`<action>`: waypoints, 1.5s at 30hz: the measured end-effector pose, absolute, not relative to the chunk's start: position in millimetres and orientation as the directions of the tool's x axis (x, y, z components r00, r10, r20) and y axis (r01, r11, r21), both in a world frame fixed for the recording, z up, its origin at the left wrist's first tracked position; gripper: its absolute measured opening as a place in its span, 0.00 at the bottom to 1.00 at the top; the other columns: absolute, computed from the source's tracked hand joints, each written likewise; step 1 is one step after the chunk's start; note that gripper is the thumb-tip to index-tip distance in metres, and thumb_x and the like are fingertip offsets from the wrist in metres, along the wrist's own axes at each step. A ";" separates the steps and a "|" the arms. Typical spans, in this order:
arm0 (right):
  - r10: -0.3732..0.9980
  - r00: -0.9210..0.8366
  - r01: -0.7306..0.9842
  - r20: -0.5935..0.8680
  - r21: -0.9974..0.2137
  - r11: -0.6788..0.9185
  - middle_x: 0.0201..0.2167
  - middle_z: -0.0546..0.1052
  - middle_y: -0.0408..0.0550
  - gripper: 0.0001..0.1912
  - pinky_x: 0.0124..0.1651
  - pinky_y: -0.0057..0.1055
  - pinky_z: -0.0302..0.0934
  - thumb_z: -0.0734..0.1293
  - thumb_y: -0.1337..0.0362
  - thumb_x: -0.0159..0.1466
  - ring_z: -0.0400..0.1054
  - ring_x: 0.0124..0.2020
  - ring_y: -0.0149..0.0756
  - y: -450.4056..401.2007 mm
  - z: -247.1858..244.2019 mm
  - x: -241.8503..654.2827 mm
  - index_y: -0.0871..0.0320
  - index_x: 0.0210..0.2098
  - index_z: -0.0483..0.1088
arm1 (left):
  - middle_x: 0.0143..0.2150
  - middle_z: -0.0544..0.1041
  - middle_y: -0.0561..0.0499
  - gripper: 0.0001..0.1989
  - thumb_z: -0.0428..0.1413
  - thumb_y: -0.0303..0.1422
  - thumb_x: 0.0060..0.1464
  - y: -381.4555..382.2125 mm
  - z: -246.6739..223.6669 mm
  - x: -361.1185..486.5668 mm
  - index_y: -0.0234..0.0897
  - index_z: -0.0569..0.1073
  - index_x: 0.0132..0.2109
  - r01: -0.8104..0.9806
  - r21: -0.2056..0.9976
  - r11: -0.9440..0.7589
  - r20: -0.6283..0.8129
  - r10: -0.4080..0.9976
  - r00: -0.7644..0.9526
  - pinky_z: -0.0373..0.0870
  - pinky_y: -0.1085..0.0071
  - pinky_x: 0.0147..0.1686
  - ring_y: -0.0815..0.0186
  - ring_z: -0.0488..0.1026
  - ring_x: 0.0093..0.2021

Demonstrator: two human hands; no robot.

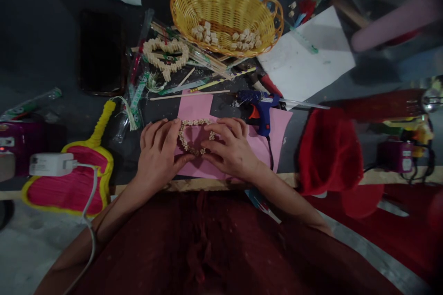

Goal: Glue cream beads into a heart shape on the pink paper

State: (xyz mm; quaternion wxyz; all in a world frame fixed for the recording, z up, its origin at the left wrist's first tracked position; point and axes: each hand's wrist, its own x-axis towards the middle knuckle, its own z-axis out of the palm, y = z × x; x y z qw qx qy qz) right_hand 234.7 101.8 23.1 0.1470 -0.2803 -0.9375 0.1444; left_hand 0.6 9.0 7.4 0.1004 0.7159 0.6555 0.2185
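Hands [157, 147] hold a knobbly beige frame [194, 122].

The pale knobbly ring of wood-like pieces [194, 122] looks rough and matt against the smooth, matt pink paper sheet [259, 150]. The blue plastic glue gun [265, 111] has a slight sheen. The far yellow oval basket [224, 3] is ribbed, woven, lightly glossy. At left, the white plastic charger block [51, 164] looks smooth; at right, the crumpled red cloth [328, 154] looks matt.
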 end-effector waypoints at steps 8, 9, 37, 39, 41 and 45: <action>0.566 -0.789 0.461 0.237 -0.380 0.802 0.59 0.77 0.48 0.11 0.67 0.53 0.52 0.71 0.52 0.70 0.60 0.64 0.50 101.8 21.8 235.7 0.49 0.48 0.78 | 0.64 0.73 0.32 0.44 0.61 0.51 0.63 9.3 7.8 0.2 0.36 0.55 0.76 0.903 0.406 -0.138 0.199 0.978 0.060 0.58 0.42 0.70 0.41 0.66 0.67; 0.567 -0.789 0.460 0.236 -0.384 0.801 0.59 0.77 0.48 0.12 0.67 0.53 0.53 0.71 0.52 0.70 0.60 0.64 0.50 101.9 22.3 235.9 0.49 0.49 0.78 | 0.64 0.73 0.32 0.45 0.61 0.52 0.63 9.3 7.4 -0.1 0.36 0.55 0.77 0.904 0.401 -0.148 0.208 0.976 0.067 0.58 0.42 0.70 0.41 0.66 0.67; 0.843 -0.401 0.603 0.359 -0.589 0.538 0.53 0.79 0.57 0.19 0.57 0.50 0.73 0.61 0.70 0.71 0.74 0.56 0.48 74.3 16.7 291.9 0.53 0.59 0.71 | 0.69 0.70 0.33 0.35 0.51 0.44 0.72 -7.4 18.5 -23.6 0.36 0.50 0.77 0.799 0.580 -0.161 0.245 0.969 0.018 0.68 0.48 0.68 0.49 0.68 0.71; 0.855 -0.412 0.587 0.316 -0.625 0.514 0.54 0.79 0.58 0.21 0.57 0.51 0.74 0.60 0.71 0.70 0.74 0.56 0.48 75.5 12.3 284.2 0.54 0.61 0.69 | 0.71 0.67 0.29 0.39 0.51 0.46 0.72 -5.0 14.3 -18.8 0.34 0.45 0.78 0.790 0.588 -0.175 0.201 0.977 0.067 0.68 0.47 0.68 0.48 0.68 0.71; 0.855 -0.431 0.566 0.288 -0.652 0.504 0.56 0.79 0.59 0.23 0.57 0.51 0.74 0.60 0.71 0.70 0.75 0.56 0.48 77.8 7.6 276.1 0.55 0.63 0.67 | 0.72 0.66 0.27 0.41 0.51 0.47 0.71 -3.9 10.3 -15.8 0.32 0.43 0.78 0.792 0.583 -0.182 0.181 0.979 0.091 0.66 0.46 0.69 0.46 0.66 0.72; 0.842 -0.464 0.507 0.275 -0.697 0.507 0.58 0.78 0.58 0.28 0.58 0.50 0.74 0.59 0.74 0.67 0.73 0.59 0.48 82.4 -1.7 263.2 0.55 0.65 0.64 | 0.70 0.69 0.28 0.42 0.52 0.47 0.70 -6.4 4.6 -13.9 0.31 0.44 0.78 0.803 0.569 -0.175 0.185 0.979 0.082 0.62 0.42 0.71 0.44 0.60 0.75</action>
